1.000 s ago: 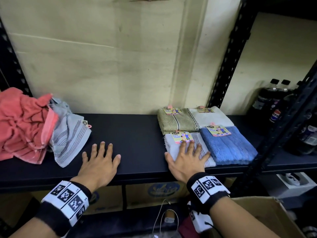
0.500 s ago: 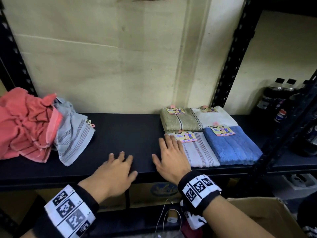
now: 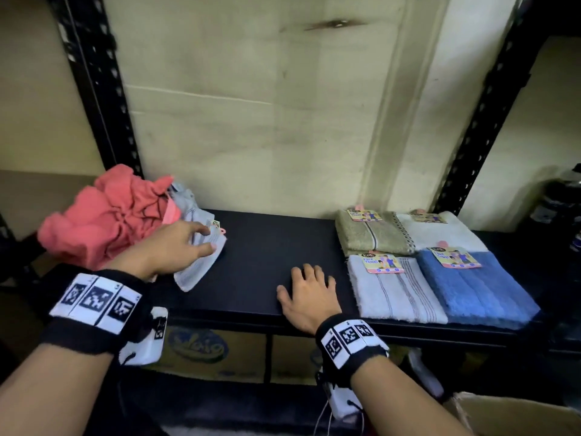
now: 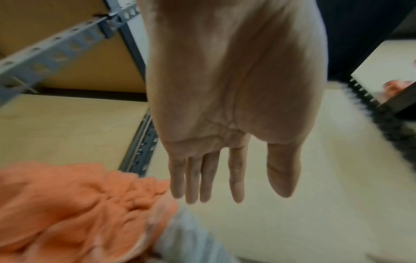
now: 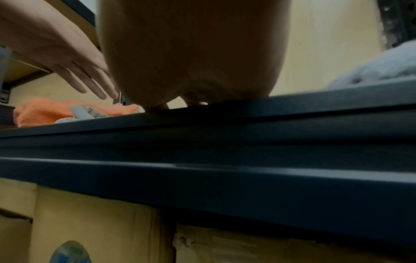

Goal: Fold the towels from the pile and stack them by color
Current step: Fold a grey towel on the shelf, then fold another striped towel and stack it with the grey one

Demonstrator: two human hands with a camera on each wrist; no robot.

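Black metal shelf (image 3: 251, 262) runs across the lower half of the head view, and everything sits on it. At the left of the frame lies the unfolded pile: a big crumpled coral towel (image 3: 103, 215) with a grey striped towel (image 3: 201, 262) half tucked under its right edge. At the right of the frame four folded towels lie flat in a block, touching one another: olive (image 3: 361, 236) and white (image 3: 446, 231) at the back, grey striped (image 3: 393, 291) and blue (image 3: 471, 287) in front, each with a paper tag.

The left hand (image 3: 169, 247) reaches over the loose grey towel, fingers (image 4: 191, 178) straight and spread, gripping nothing; whether it touches the cloth yet I cannot tell. The right hand (image 3: 308, 297) rests flat on the bare shelf between pile and block, fingers relaxed and holding nothing.

My worry is the overlap. The grey towel seems to be pinned under the coral one, so a one-handed tug could drag the coral heap along, and it already hangs close to the shelf's left end. A low grab may also catch only the paper tag (image 3: 210, 236) and tear it off.
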